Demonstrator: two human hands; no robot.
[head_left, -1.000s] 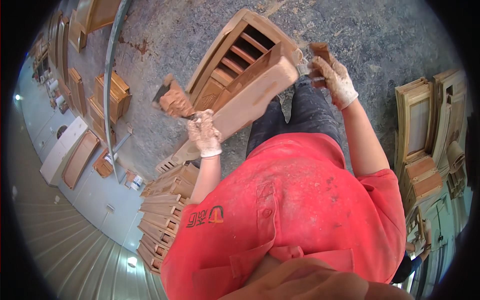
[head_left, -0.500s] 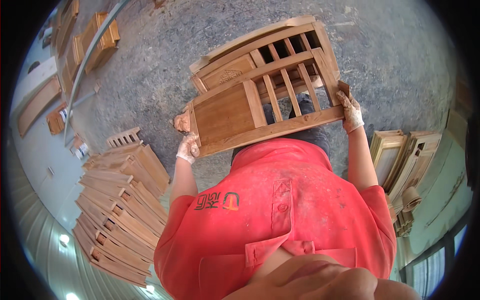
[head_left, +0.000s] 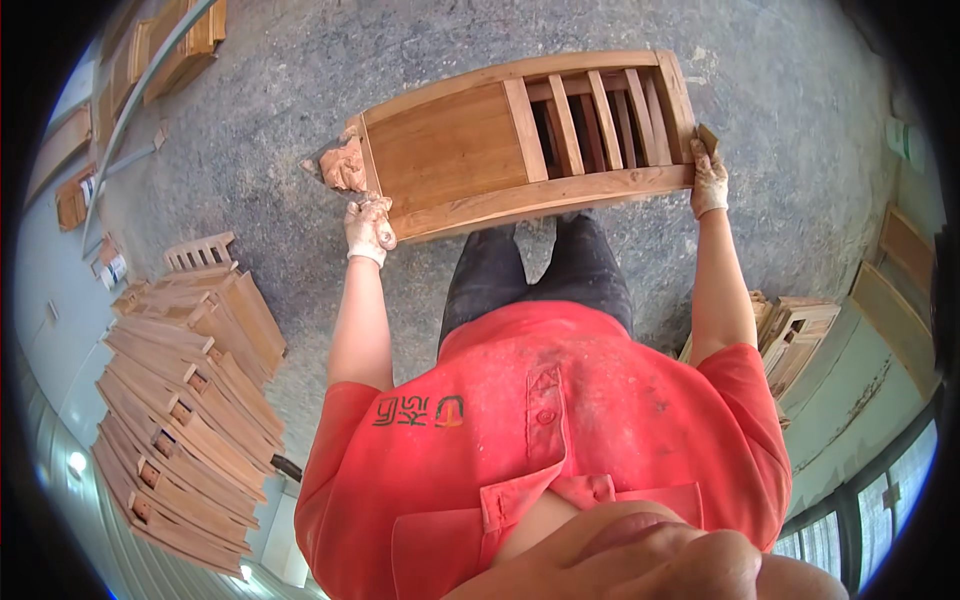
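Observation:
A wooden panel (head_left: pixel 445 155), with a solid section at left and upright slats at right, is held across in front of my legs. My left hand (head_left: pixel 371 225), in a stained white glove, is closed at its lower left corner; a lumpy, putty-coloured crumpled mass (head_left: pixel 342 165) sits just above that hand. My right hand (head_left: pixel 708 185), also gloved, grips the right end, with a small dark-tan flat piece (head_left: pixel 707 138) in its fingers. Darker wood shows through the slats.
Stacks of curved wooden parts (head_left: pixel 185 410) stand at lower left. More wooden pieces (head_left: pixel 170 50) lie at upper left beside a pale metal rail (head_left: pixel 140 85). Panels (head_left: pixel 800 330) and boards (head_left: pixel 895 305) stand at right. The grey speckled floor (head_left: pixel 800 100) spreads around me.
One second ago my hands were apart from the panel's ends. Since then they have gripped a panel, which has swung level and moved upward in view, now covering the piece behind it.

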